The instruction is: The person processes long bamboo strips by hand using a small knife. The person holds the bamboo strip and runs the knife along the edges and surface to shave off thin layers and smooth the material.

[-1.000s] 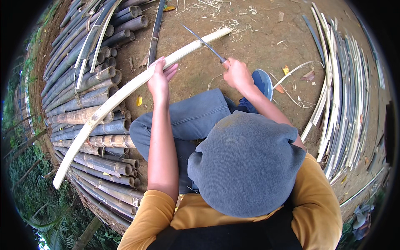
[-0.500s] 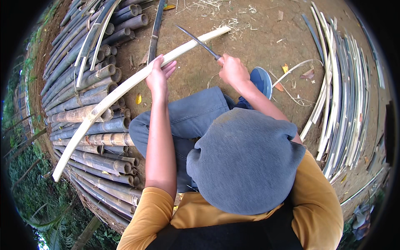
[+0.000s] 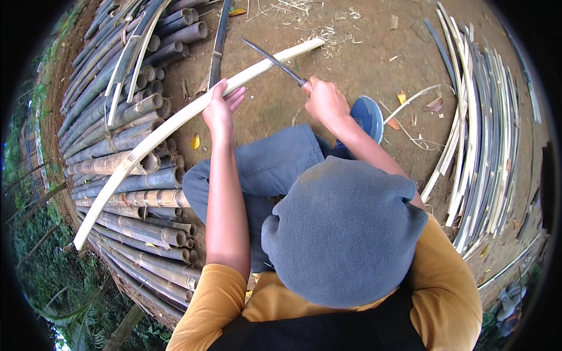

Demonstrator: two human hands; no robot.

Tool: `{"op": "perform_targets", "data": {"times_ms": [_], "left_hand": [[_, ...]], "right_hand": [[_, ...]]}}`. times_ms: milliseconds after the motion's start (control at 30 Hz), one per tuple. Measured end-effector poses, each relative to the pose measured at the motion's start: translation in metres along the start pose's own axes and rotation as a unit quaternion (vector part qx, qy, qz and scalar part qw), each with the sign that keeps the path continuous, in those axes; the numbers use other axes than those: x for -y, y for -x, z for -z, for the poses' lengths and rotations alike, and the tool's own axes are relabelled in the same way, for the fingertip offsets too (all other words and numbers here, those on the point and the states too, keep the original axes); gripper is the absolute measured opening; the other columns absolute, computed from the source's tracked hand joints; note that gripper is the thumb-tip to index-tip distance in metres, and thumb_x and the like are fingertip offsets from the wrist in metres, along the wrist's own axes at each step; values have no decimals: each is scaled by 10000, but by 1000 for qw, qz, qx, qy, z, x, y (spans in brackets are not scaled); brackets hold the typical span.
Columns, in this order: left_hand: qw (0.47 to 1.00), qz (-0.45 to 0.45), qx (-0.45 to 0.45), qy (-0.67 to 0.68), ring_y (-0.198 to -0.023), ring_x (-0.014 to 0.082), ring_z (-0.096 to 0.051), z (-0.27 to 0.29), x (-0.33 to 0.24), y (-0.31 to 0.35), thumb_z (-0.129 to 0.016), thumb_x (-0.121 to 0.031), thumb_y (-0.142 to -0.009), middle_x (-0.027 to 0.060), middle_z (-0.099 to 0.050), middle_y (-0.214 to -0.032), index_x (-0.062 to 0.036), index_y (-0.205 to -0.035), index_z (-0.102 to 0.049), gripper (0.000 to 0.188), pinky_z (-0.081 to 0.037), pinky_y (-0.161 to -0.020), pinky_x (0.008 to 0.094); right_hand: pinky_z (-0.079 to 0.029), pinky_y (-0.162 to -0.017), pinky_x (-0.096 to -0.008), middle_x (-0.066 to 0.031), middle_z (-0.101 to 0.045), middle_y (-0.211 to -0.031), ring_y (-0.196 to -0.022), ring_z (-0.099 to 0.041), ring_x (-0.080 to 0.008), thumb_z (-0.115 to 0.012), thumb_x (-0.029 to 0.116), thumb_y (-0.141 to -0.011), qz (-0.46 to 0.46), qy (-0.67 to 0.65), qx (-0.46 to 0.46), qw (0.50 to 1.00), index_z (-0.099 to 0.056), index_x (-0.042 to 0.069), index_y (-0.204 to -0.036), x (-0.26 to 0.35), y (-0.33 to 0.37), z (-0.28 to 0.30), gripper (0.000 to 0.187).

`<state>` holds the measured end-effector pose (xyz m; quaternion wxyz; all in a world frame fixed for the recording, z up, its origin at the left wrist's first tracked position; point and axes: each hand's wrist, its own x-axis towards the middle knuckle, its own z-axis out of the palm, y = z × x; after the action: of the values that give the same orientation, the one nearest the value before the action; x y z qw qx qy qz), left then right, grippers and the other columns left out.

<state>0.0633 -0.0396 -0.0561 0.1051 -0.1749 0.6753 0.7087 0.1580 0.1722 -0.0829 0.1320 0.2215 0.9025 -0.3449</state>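
A long pale split bamboo strip (image 3: pixel 167 128) runs slantwise from the lower left up to the upper middle. My left hand (image 3: pixel 219 114) supports it near the middle, thumb over the strip and fingers beneath. In my right hand (image 3: pixel 328 104) is the handle of a knife (image 3: pixel 269 58), fingers wrapped round it. The dark narrow blade crosses over the strip near its far right end and points up and left. Whether the edge touches the strip I cannot tell.
Dark bamboo poles (image 3: pixel 134 140) lie stacked at the left. A bundle of split strips (image 3: pixel 474 140) lies on the ground at the right. Pale shavings (image 3: pixel 339 41) and a dark split length (image 3: pixel 219 47) are ahead. A blue sandal (image 3: pixel 367 120) is beside my right forearm; a grey cap (image 3: pixel 348 234) hides part of the lap.
The knife has shifted slightly left and down along the strip with my right hand. The strip's lower left end has risen a little; my left hand keeps its hold.
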Motion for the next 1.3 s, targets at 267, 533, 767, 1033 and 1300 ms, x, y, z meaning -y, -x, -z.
{"op": "perform_targets", "data": {"times_ms": [267,533,767,1033,1300], "left_hand": [[1000,-13,-2,-20,-981,354,-731,-10,-6,7,-536,-196,-982,296,-672,-1098,93,-1259,-575,403,-619,-850,366],[1000,-17,-1,-25,-978,364,-730,-9,-8,7,-541,-185,-979,303,-668,-1105,101,-1258,-574,401,-619,-856,370],[1000,-10,-1,-11,-984,363,-729,-5,-4,4,-545,-189,-980,300,-668,-1111,100,-1266,-575,407,-619,-859,371],[1000,-6,1,-9,-983,350,-732,-4,-6,1,-546,-195,-979,299,-669,-1111,98,-1270,-576,413,-617,-855,362],[1000,-20,-2,-18,-904,328,-746,-10,-9,4,-539,-171,-981,256,-685,-1079,101,-1240,-597,380,-618,-805,359]], "right_hand": [[-535,-811,-554,-262,-704,-956,-949,-685,-450,-553,241,-1002,-13,-13,-17,1000,-642,34,-1064,-14,-1,8,235],[-535,-810,-553,-261,-705,-955,-942,-691,-441,-574,242,-992,-7,-15,-13,1000,-651,37,-1060,-27,-7,-2,230],[-524,-792,-574,-265,-700,-927,-945,-679,-457,-551,235,-1002,8,9,1,1000,-612,44,-1057,-7,3,-4,209],[-533,-787,-562,-260,-703,-924,-920,-688,-451,-566,230,-996,6,-18,-14,1000,-628,31,-1047,-1,-3,-4,214],[-516,-775,-571,-276,-690,-919,-909,-667,-476,-591,193,-951,-11,-48,-18,999,-613,32,-1013,1,14,8,174]]}}
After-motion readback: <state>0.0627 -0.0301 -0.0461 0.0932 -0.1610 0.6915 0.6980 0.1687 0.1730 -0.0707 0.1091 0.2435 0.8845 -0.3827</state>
